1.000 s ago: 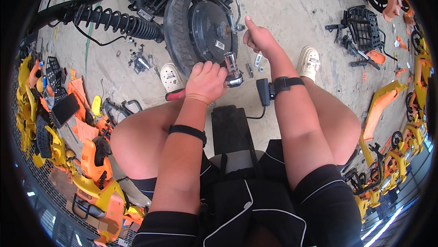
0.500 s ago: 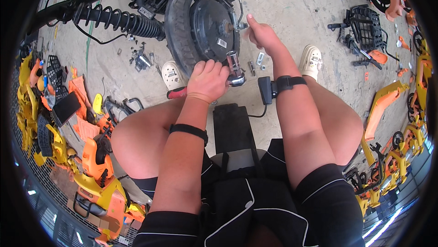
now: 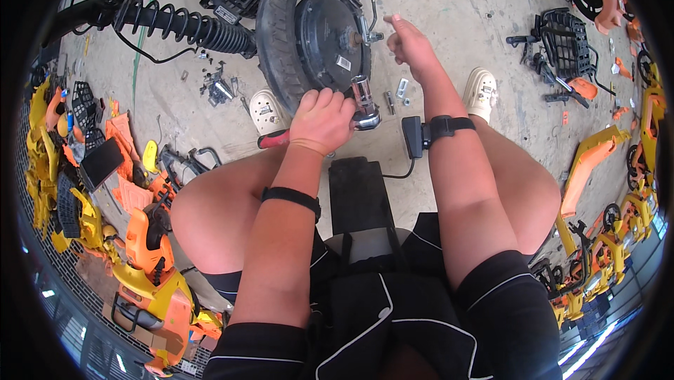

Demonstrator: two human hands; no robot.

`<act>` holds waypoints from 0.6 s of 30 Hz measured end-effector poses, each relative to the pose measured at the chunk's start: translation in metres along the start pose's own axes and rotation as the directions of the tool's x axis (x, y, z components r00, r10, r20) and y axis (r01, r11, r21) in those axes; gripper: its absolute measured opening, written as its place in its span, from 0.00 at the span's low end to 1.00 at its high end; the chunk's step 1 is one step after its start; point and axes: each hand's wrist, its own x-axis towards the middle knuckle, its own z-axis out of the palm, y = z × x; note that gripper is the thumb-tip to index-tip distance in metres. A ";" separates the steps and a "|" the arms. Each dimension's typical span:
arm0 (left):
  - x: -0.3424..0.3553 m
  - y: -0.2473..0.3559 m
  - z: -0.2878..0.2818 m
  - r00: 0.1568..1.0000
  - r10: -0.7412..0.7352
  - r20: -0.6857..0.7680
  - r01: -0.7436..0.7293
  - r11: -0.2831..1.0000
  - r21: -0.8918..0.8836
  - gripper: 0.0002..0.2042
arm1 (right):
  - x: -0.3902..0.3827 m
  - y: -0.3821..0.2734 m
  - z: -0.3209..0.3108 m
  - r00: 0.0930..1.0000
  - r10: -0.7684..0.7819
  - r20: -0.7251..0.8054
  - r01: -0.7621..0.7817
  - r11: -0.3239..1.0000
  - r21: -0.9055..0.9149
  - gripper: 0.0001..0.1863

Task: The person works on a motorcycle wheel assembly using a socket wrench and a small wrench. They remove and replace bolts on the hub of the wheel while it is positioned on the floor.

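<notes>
Ratchet wrench (image 3: 366, 122), one, in the left hand (image 3: 321, 124), by the lower edge of a wheel (image 3: 278, 43).
Wrench: polished chrome head, cylindrical socket (image 3: 361, 91) pointing up, smooth red-and-black handle; left fingers closed firmly around it; contact with the wheel cannot be told. Right hand (image 3: 410, 44): loosely curled, one digit extended, near the metal axle end (image 3: 373, 37); palm side hidden, so whether it grips anything cannot be told. Wheel: ribbed black rubber tyre, dark disc-shaped hub. Counted: one slotted metal plate (image 3: 402, 88), one slim metal rod (image 3: 390, 102), two cream perforated clogs (image 3: 481, 92), one coiled black spring (image 3: 165, 25).
</notes>
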 end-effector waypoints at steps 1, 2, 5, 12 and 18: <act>0.000 0.000 -0.001 1.000 0.000 0.000 0.000 1.000 -0.001 0.13 | 0.001 0.000 0.001 1.000 -0.007 0.015 0.007 1.000 -0.001 0.40; -0.001 0.000 -0.002 1.000 -0.001 0.000 0.001 1.000 -0.002 0.13 | 0.002 -0.001 -0.004 0.994 0.055 0.094 -0.048 0.996 -0.076 0.40; 0.000 0.000 0.001 1.000 0.008 -0.024 -0.008 1.000 -0.001 0.13 | 0.001 -0.007 -0.008 0.979 0.147 0.141 -0.114 0.969 -0.217 0.39; -0.002 -0.001 0.002 1.000 -0.003 -0.013 0.003 1.000 -0.001 0.14 | 0.000 -0.001 -0.003 0.990 0.059 0.130 -0.031 0.976 -0.213 0.37; -0.001 -0.001 0.003 1.000 -0.004 0.016 0.003 1.000 0.006 0.15 | 0.002 0.009 0.006 0.988 -0.007 -0.154 0.002 1.000 -0.030 0.35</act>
